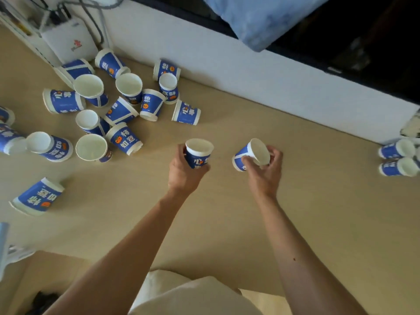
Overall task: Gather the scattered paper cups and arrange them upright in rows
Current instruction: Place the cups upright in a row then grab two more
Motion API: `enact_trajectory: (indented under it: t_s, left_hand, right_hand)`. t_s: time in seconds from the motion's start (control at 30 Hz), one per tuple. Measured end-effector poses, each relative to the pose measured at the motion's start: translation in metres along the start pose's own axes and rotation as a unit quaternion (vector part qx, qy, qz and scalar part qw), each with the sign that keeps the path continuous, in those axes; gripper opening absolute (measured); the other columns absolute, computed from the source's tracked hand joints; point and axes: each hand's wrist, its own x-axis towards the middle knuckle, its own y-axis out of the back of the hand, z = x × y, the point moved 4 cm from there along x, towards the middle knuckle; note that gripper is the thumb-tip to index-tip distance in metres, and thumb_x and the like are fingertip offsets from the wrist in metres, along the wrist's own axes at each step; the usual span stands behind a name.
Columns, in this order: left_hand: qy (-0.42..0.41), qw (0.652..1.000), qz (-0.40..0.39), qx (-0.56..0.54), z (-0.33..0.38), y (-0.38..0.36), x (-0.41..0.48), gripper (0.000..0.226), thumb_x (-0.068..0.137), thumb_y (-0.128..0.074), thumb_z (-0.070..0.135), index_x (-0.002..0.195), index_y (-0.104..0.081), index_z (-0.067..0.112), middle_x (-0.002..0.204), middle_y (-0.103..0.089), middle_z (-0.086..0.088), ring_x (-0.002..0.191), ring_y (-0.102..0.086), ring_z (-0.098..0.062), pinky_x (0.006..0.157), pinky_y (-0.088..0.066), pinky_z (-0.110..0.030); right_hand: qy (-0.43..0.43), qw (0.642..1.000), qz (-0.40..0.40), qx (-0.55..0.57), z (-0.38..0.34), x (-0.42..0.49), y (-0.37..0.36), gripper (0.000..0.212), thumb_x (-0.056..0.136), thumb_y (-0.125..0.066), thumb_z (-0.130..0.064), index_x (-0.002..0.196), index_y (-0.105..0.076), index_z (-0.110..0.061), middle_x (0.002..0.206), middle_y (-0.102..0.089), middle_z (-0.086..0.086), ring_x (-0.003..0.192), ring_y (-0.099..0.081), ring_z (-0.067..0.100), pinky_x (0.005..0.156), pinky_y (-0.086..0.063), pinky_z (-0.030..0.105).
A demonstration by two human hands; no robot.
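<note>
Head view: left hand (184,172) grips upright cup (198,154), right hand (267,170) grips tilted cup (248,154).
Straighten the tilted cup before letting go.

cups (198,153): blue, white lettering, orange mark | table (227,212): tan

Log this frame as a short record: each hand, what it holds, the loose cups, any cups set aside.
left hand: grips a cup round its wall, mouth up
right hand: holds a second cup, tilted, mouth toward the right
scattered cups: far left of the table, some upright, many on their sides
lone cup: on its side, near left, apart from the cluster
set-aside cups: two at the right edge, side by side, partly cropped
backdrop: white wall along the table's far edge
</note>
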Motion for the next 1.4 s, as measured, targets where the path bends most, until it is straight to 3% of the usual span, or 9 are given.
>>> enact_trajectory:
  t_s: [0.17,0.37,0.47,0.53,0.63,0.83,0.97,1.23,1.4]
  left_hand:
    - [-0.015,1.000,-0.017,-0.021,0.006,-0.015,-0.061,0.063,0.066,-0.089,0.012,0.117,-0.053,0.019,0.093,-0.062,0.022,0.079,-0.058,0.021,0.061,-0.044,-0.002]
    - [-0.044,0.999,-0.011,-0.023,0.021,-0.038,-0.141,0.059,0.065,-0.089,0.015,0.110,-0.053,0.027,0.093,-0.066,0.021,0.079,-0.060,0.016,0.062,-0.048,-0.008]
    - [-0.065,0.997,-0.021,-0.019,0.029,-0.057,-0.181,0.059,0.065,-0.090,0.016,0.110,-0.055,0.027,0.094,-0.067,0.020,0.080,-0.063,0.011,0.066,-0.053,-0.018]
    - [-0.085,0.996,-0.033,-0.017,0.038,-0.074,-0.206,0.059,0.064,-0.090,0.015,0.110,-0.055,0.027,0.094,-0.068,0.019,0.079,-0.063,0.012,0.064,-0.052,-0.013]
    - [-0.117,0.992,-0.047,-0.013,0.055,-0.105,-0.243,0.059,0.064,-0.090,0.017,0.110,-0.055,0.029,0.095,-0.068,0.019,0.079,-0.062,0.013,0.061,-0.048,-0.007]
    - [-0.171,0.980,-0.102,-0.011,0.090,-0.173,-0.311,0.057,0.065,-0.091,0.018,0.105,-0.055,0.038,0.098,-0.068,0.019,0.083,-0.064,0.008,0.065,-0.050,-0.016]
    - [-0.189,0.972,-0.142,-0.015,0.109,-0.214,-0.349,0.059,0.066,-0.091,0.018,0.111,-0.055,0.033,0.103,-0.069,0.015,0.087,-0.065,0.004,0.064,-0.049,-0.011]
    - [-0.202,0.955,-0.217,-0.024,0.146,-0.296,-0.380,0.061,0.056,-0.082,0.053,0.110,-0.057,0.041,0.105,-0.070,0.012,0.091,-0.069,-0.008,0.079,-0.059,-0.032]
    - [-0.190,0.954,-0.228,-0.031,0.158,-0.358,-0.367,0.067,0.056,-0.082,0.057,0.116,-0.057,0.037,0.107,-0.069,0.012,0.092,-0.069,-0.009,0.080,-0.059,-0.037]
  right_hand:
    - [-0.004,0.997,0.000,0.077,0.010,-0.033,0.048,0.060,0.079,-0.081,-0.007,0.129,-0.051,-0.019,0.099,-0.066,-0.024,0.082,-0.067,-0.003,0.075,-0.053,0.014]
    - [-0.007,0.987,0.016,0.159,0.030,-0.069,0.123,0.056,0.077,-0.081,0.000,0.121,-0.050,-0.013,0.104,-0.064,-0.015,0.084,-0.068,-0.005,0.070,-0.052,0.012]
    - [-0.007,0.979,0.034,0.202,0.042,-0.082,0.168,0.052,0.077,-0.081,0.003,0.116,-0.052,-0.017,0.096,-0.069,-0.020,0.084,-0.069,-0.004,0.068,-0.052,0.013]
    - [-0.007,0.973,0.043,0.225,0.050,-0.091,0.197,0.052,0.078,-0.079,0.005,0.118,-0.052,-0.014,0.091,-0.070,-0.028,0.083,-0.069,-0.005,0.066,-0.052,0.011]
    - [-0.004,0.964,0.073,0.255,0.063,-0.104,0.245,0.051,0.078,-0.079,0.006,0.119,-0.054,-0.011,0.096,-0.070,-0.018,0.083,-0.069,-0.005,0.066,-0.052,0.012]
    - [0.002,0.948,0.139,0.285,0.089,-0.119,0.343,0.053,0.076,-0.079,0.009,0.120,-0.056,-0.008,0.105,-0.066,-0.010,0.084,-0.067,-0.008,0.069,-0.053,0.014]
    - [0.006,0.939,0.175,0.296,0.100,-0.123,0.401,0.052,0.076,-0.079,0.008,0.120,-0.057,-0.010,0.106,-0.066,-0.009,0.085,-0.065,-0.008,0.069,-0.052,0.011]
    - [-0.021,0.928,0.220,0.302,0.136,-0.109,0.468,0.050,0.077,-0.082,0.000,0.115,-0.062,-0.024,0.101,-0.069,-0.026,0.091,-0.066,-0.006,0.068,-0.052,0.010]
    - [-0.043,0.930,0.233,0.282,0.164,-0.077,0.495,0.053,0.075,-0.083,0.001,0.117,-0.063,-0.023,0.109,-0.071,-0.014,0.102,-0.068,0.007,0.079,-0.057,0.024]
